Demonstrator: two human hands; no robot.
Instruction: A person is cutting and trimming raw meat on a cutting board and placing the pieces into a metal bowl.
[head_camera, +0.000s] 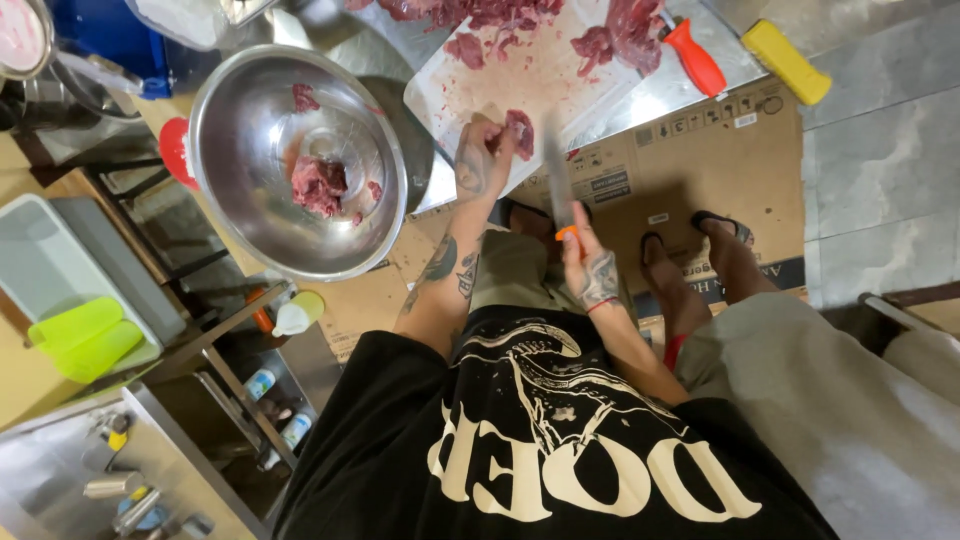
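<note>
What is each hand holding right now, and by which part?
The right hand grips a long steel knife by its orange handle. The left hand pinches a small piece of red raw meat at its edge on the white cutting board.

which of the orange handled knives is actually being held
The knife in the right hand, blade over the cutting board. The other orange-handled knife lies untouched beside the meat pile.
</note>
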